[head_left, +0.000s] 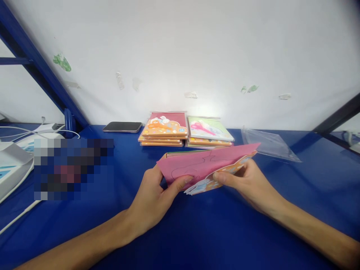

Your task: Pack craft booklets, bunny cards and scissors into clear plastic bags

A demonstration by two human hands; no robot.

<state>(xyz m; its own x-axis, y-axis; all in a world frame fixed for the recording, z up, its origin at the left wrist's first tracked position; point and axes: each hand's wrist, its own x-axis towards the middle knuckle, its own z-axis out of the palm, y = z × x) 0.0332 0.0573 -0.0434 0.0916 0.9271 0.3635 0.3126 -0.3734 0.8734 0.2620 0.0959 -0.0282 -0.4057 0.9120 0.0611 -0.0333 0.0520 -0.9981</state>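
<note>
My left hand [154, 195] is closed around the left end of a stack of coloured paper, its thumb pressed on the front sheet. That front sheet is pink paper [202, 165] with dark outlines drawn on it; green and other edges peek out behind. My right hand [244, 180] pinches an orange card [210, 184] with a pale blue rabbit print, tilted against the lower front of the pink sheet. The right fingers are mostly hidden behind the card and paper. Both hands hold the paper above the blue table [191, 232].
Wrapped craft-paper packs with an orange pair of scissors [163, 125] and a pink pair of scissors [203, 128] on top form two stacks behind my hands. A phone [122, 126] lies left, a clear plastic sleeve [271, 144] right. White cables [28, 174] run along the left edge.
</note>
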